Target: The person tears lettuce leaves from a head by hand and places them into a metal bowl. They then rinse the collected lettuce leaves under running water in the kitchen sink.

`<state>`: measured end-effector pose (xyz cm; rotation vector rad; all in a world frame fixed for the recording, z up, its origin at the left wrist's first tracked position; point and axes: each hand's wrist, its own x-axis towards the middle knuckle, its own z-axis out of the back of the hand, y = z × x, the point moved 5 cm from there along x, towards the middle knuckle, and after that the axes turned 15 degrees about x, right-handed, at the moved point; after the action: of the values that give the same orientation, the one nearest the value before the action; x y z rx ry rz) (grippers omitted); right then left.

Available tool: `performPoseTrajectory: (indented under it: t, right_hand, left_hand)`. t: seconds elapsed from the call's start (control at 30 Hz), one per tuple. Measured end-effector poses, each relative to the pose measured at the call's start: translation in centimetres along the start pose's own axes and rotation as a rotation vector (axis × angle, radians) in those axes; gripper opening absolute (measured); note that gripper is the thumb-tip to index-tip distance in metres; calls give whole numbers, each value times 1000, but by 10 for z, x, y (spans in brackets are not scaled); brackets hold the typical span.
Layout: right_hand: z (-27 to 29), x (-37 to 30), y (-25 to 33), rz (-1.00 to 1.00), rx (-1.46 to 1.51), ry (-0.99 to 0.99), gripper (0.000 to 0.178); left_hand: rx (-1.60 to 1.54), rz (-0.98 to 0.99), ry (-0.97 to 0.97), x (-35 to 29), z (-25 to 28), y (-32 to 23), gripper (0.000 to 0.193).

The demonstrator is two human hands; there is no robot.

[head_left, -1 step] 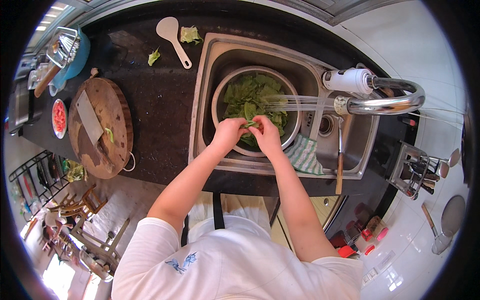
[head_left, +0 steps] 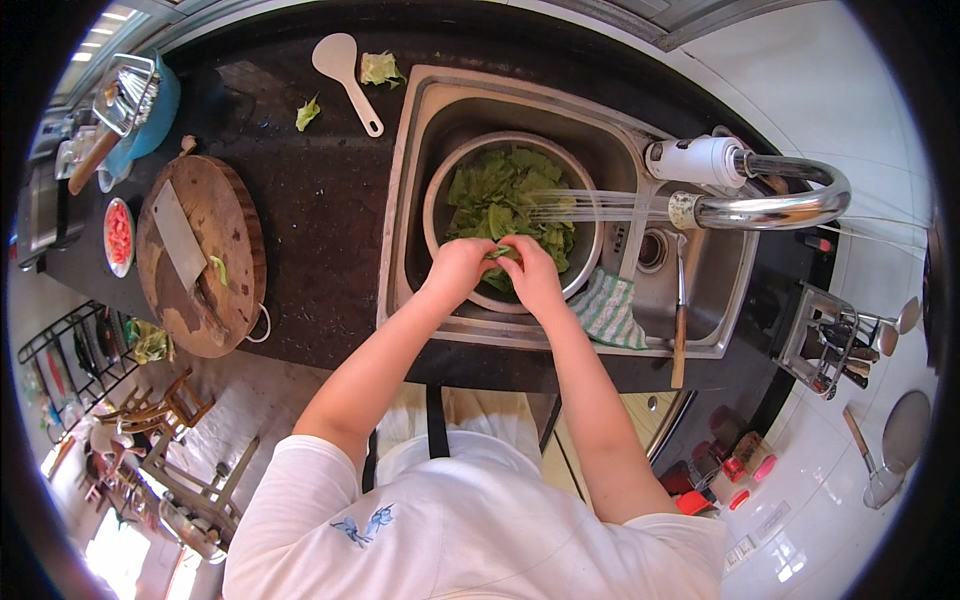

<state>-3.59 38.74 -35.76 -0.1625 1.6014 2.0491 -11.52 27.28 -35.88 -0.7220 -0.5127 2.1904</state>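
Note:
Both my hands meet over the near rim of a round metal basin (head_left: 433, 215) that sits in the sink's larger bowl. My left hand (head_left: 462, 264) and my right hand (head_left: 532, 268) pinch a piece of green leaf (head_left: 497, 252) between their fingertips. Torn leafy greens (head_left: 500, 190) fill much of the basin below. Water streams sideways into them from the curved chrome faucet (head_left: 770, 212) on the right. A green-and-white striped cloth (head_left: 608, 312) lies over the sink divider, beside my right wrist.
Left on the dark counter, a cleaver (head_left: 178, 235) lies on a round wooden chopping board (head_left: 235, 250), near a dish of red pieces (head_left: 119, 237). A white rice paddle (head_left: 345, 75) and leaf scraps (head_left: 380, 69) lie behind. A wooden-handled tool (head_left: 681, 320) crosses the smaller sink bowl.

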Motion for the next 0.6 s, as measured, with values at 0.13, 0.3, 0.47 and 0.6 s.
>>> performPoseTrajectory:
  t: [0.13,0.3,0.47,0.6]
  right_hand:
    - [-9,-7,-18,177,-198,116,19]
    - [-10,-9,-21,202,-302,60,14]
    - [-7,-5,-48,-291,834,-64,15]
    - [10,3,-46,-288,965,-213,20]
  left_hand:
    - [256,-210,-15,-5,-21,-8,18]
    - [351,-230,78,0,-30,-7,18]
    - [32,-125,-77,0,0,-9,19]
    - [-157,65,-277,-13,-3,0,18]
